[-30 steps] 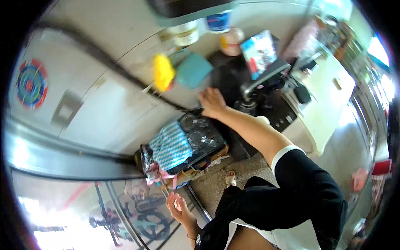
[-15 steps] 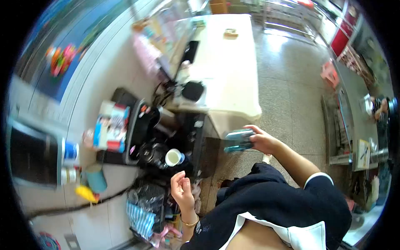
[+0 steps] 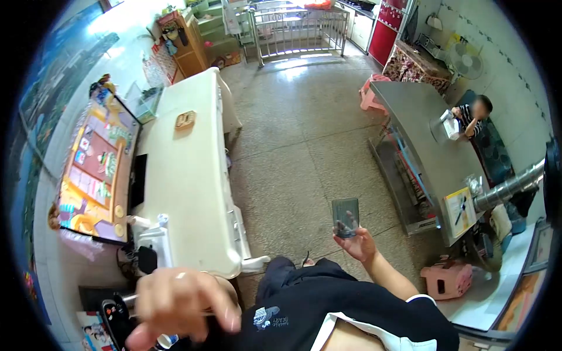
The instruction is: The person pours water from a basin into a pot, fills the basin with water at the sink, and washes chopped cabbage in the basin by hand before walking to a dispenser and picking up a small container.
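Observation:
My right hand [image 3: 363, 245] grips a see-through, dark teal drinking cup [image 3: 345, 213] low on its side, fingers and thumb around it, held out over the floor. Close to the camera at lower left, my left hand [image 3: 181, 301] is raised and slightly blurred, thumb and fingers apart and bent, with nothing seen in it. It covers part of the dark stand below, where a bit of a blue and white cup [image 3: 167, 340] shows.
A long cream cabinet [image 3: 187, 169] with a lit television [image 3: 99, 169] runs along the left. To the right stands a grey table [image 3: 421, 128], where a person [image 3: 475, 114] sits. Pink stools [image 3: 448, 279] and a metal railing [image 3: 298, 35] are also in view.
The view has swung up and to the right, towards the room. My left hand has risen close to the camera. The teal cup, formerly tilted sideways, is now more upright in my right hand.

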The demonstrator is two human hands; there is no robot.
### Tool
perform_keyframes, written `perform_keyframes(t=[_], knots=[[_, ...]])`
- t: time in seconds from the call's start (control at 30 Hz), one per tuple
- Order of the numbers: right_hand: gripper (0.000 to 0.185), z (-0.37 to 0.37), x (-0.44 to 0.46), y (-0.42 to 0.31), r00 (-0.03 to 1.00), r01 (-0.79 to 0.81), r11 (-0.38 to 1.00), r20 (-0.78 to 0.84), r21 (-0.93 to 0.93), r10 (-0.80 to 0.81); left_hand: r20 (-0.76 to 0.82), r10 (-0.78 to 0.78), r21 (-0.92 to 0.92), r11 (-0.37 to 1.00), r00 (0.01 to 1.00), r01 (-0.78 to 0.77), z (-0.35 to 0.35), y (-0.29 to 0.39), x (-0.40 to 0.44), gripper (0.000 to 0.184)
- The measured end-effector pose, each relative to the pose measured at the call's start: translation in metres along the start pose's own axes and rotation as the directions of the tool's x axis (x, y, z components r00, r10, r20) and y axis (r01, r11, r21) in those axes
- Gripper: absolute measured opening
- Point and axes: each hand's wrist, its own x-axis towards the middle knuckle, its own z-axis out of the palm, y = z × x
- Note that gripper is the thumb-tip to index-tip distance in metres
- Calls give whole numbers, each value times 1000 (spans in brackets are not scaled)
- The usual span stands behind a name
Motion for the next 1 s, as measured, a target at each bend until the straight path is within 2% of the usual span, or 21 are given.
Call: perform_keyframes(t=[0.03, 0.07, 0.1, 0.13, 0.17, 0.2, 0.23, 0.3, 0.33, 0.37, 0.43, 0.5, 0.53, 0.57, 0.7, 0.73, 0.77, 0.87, 0.9, 0.93, 1.0], knots=[[50, -5, -6, 39, 999, 29, 998, 47, -54, -26, 25, 49, -72, 996, 998, -47, 31, 28, -6, 44], [52, 0, 30, -15, 1000, 24, 997, 12, -77, -23, -41, 70, -145, 987, 997, -76, -9, -29, 42, 44], [49, 4, 52, -28, 998, 44, 988, 50, -145, -37, 170, 5, -251, 967, 985, 39, -45, -46, 61, 37], [49, -4, 68, -26, 997, 52, 987, 61, -153, -43, 413, -23, -320, 932, 911, 169, -57, -49, 62, 34], [49, -5, 96, -58, 997, 75, 990, 20, -117, -73, 243, -140, -354, 908, 960, 222, -84, -77, 88, 41], [50, -10, 120, -74, 995, 103, 990, 5, -91, -103, 221, -135, -370, 905, 966, 211, -109, -93, 98, 41], [50, -16, 159, -113, 988, 141, 985, -44, -95, -146, 232, -141, -430, 873, 962, 232, -154, -127, 115, 40], [50, -40, 189, -132, 978, 179, 972, -79, -151, -192, 273, -182, -475, 828, 944, 297, -186, -135, 119, 40], [50, -42, 218, -175, 962, 207, 958, -134, -197, -236, 269, -174, -493, 820, 947, 291, -227, -164, 144, 40], [50, -53, 222, -179, 961, 212, 956, -136, -201, -241, 269, -155, -497, 823, 951, 274, -241, -166, 145, 40], [49, -51, 262, -243, 863, 272, 887, -313, -374, -397, 287, -126, -517, 814, 949, 265, -309, -206, 196, 40], [48, -80, 263, -253, 794, 312, 876, -405, -367, -453, 323, -116, -534, 797, 939, 282, -329, -207, 203, 43], [46, -94, 270, -292, 725, 292, 857, -486, -425, -488, 320, -144, -547, 779, 936, 307, -371, -238, 233, 45], [45, -101, 278, -296, 682, 315, 841, -512, -440, -523, 323, -140, -548, 778, 936, 306, -380, -241, 235, 45], [44, -170, 280, -332, 523, 310, 873, -699, -377, -487, 347, -148, -584, 738, 926, 337, -460, -291, 273, 42], [42, -177, 311, -358, 457, 284, 908, -789, -308, -411, 337, -156, -569, 752, 928, 333, -523, -331, 300, 42], [41, -186, 322, -364, 446, 290, 905, -793, -311, -416, 342, -151, -567, 754, 927, 332, -535, -334, 303, 42], [37, -195, 397, -410, 455, 276, 940, -835, -199, -310, 313, -180, -570, 750, 933, 336, -620, -377, 314, 42], [36, -198, 420, -418, 500, 320, 932, -805, -172, -320, 153, -209, -398, 881, 966, 254, -638, -377, 296, 42], [35, -181, 512, -478, 619, 332, 930, -708, -156, -340, 42, -204, -255, 944, 978, 208, -677, -405, 305, 41], [32, -168, 570, -517, 769, 348, 936, -557, -46, -313, -104, -190, -1, 982, 976, 190, -750, -458, 324, 49]])
